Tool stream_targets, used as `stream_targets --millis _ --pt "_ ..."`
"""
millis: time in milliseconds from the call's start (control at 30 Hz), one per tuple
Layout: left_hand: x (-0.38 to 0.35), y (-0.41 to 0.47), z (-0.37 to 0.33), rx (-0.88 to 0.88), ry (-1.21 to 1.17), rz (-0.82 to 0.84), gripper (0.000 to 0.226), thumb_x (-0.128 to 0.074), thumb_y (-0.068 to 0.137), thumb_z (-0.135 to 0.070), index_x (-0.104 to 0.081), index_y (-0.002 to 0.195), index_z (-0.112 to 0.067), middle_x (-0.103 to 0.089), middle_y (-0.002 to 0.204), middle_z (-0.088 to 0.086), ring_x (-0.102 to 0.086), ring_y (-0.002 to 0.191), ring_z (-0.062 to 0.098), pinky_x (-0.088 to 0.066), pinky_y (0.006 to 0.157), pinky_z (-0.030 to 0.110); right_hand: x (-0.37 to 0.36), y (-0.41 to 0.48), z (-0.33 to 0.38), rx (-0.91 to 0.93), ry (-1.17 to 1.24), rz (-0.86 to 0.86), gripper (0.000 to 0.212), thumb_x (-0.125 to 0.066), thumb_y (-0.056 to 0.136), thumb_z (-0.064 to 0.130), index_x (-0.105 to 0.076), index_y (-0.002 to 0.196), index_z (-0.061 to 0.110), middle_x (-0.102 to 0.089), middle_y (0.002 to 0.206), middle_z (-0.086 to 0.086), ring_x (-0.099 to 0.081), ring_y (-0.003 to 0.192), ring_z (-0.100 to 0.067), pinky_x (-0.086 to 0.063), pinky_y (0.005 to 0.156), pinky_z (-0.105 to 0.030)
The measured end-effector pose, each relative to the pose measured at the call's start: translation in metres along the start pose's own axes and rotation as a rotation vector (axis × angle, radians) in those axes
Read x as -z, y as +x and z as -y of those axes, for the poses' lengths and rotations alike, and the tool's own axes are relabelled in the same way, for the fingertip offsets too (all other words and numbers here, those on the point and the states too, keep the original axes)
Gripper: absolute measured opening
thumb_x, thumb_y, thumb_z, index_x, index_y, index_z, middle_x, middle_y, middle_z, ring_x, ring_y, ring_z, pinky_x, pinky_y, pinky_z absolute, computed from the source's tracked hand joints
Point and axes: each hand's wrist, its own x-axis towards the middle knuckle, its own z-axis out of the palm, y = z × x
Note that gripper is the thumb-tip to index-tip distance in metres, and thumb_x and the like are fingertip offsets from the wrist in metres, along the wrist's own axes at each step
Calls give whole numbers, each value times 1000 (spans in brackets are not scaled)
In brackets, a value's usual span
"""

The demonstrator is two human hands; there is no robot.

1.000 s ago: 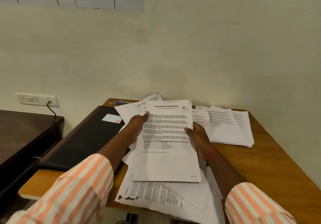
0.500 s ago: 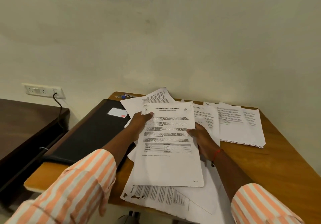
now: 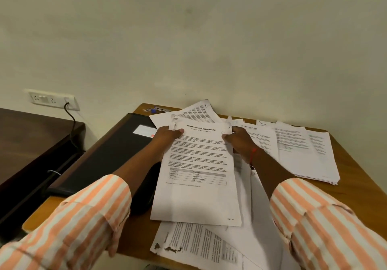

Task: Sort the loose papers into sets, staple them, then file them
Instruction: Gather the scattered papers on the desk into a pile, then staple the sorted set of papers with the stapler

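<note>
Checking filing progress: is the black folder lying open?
No, the black folder lies closed on the desk, white label up, left of the titled sheet.

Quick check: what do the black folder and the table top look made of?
Black folder: probably leatherette or matte plastic, judging by its dull sheen and rounded padded edge. Table: wood or wood-look laminate, showing brown grain under a semi-gloss finish.

Orange-and-white striped sleeves (image 3: 83,217); red thread (image 3: 253,154), perhaps a dark bead, on right wrist.
</note>
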Motion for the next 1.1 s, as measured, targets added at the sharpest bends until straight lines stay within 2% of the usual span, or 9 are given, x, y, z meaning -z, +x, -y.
stream_targets --millis 167,333,433,533,667,767,867,1000,1100 --pt "16 14 7 -59 33 -20 7 -60 102 -26 -60 96 -28 -73 90 -4 -72 72 12 -52 54 26 -12 23 -1 -36 22 137 19 -65 91 11 -70 109 14 -73 114 -7 -68 108 -29 -52 101 -52" --pt "15 25 26 -129 -29 -90 6 -61 102 -22 -64 107 -23 -73 96 -4 -72 82 14 -53 61 25 -32 49 18 158 -419 -179 15 -64 93 23 -66 90 8 -64 83 1 -61 83 -19 -44 76 -27" --pt "12 29 35 -172 -40 -108 7 -61 102 -24 -65 107 -24 -73 106 0 -73 90 17 -59 72 30 -54 74 34 312 -540 -179 9 -62 93 20 -65 90 11 -69 90 -6 -65 87 -26 -54 81 -38" --pt "14 35 41 -160 -89 -125 9 -63 101 -25 -62 95 -32 -74 107 -1 -75 93 19 -63 84 41 -90 105 52 452 -696 -86 12 -62 93 20 -66 96 9 -69 96 -10 -62 96 -27 -49 86 -35" --pt "16 40 41 -137 -70 -166 12 -62 101 -28 -63 113 -28 -72 115 -1 -73 98 20 -62 88 43 -138 152 66 497 -830 61 21 -62 95 28 -64 109 12 -65 109 -12 -58 109 -28 -45 93 -36" --pt "17 42 44 -142 -35 -184 19 -61 101 -29 -65 119 -26 -72 107 -6 -72 97 16 -61 86 39 -168 181 68 492 -869 104 22 -63 93 27 -66 109 12 -65 115 -13 -58 112 -32 -47 93 -37" --pt "18 43 47 -159 -15 -175 5 -60 101 -32 -64 104 -33 -66 90 -16 -70 87 10 -60 74 31 -192 204 70 508 -903 104 23 -57 92 21 -68 111 13 -64 114 -14 -59 107 -33 -49 91 -41" --pt "17 46 51 -173 7 -184 6 -59 101 -35 -64 102 -35 -71 96 -12 -73 87 12 -63 78 37 -212 228 70 473 -938 119 25 -58 91 20 -69 111 12 -66 112 -14 -60 105 -33 -48 83 -35" --pt "18 51 55 -176 12 -192 12 -59 102 -35 -60 91 -39 -69 92 -14 -72 85 12 -63 77 37 -228 239 65 447 -982 146 27 -62 93 28 -66 115 13 -65 116 -13 -60 109 -32 -51 90 -38"
